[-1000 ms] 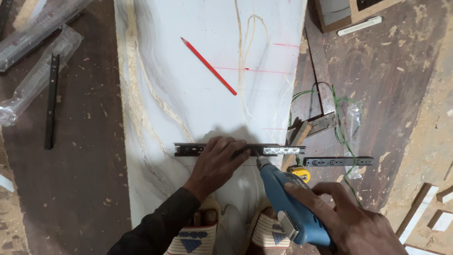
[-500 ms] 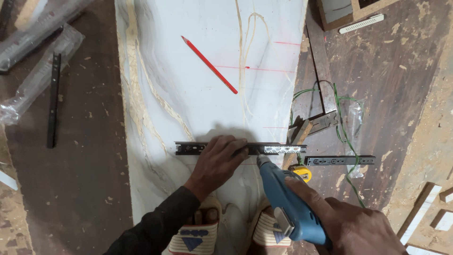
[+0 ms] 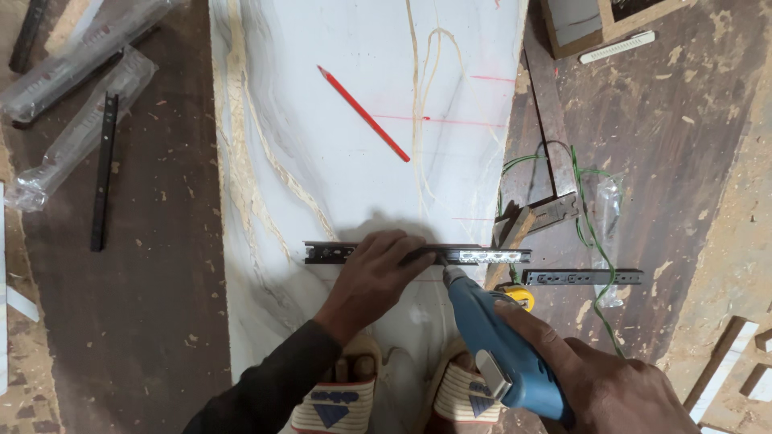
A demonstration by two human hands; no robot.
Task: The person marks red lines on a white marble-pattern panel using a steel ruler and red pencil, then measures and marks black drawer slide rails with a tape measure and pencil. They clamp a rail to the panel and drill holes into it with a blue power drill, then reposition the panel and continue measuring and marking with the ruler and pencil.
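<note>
Left hand (image 3: 376,277) pressed rail (image 3: 418,254) flat on panel (image 3: 322,161); right hand (image 3: 611,386) gripped drill (image 3: 498,354), bit at rail. Best kept square, pressure steady.

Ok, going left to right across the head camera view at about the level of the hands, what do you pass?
Loose black rail on the floor → white marbled board → left hand pressing the drawer slide → blue drill in the right hand → second slide piece.
</note>
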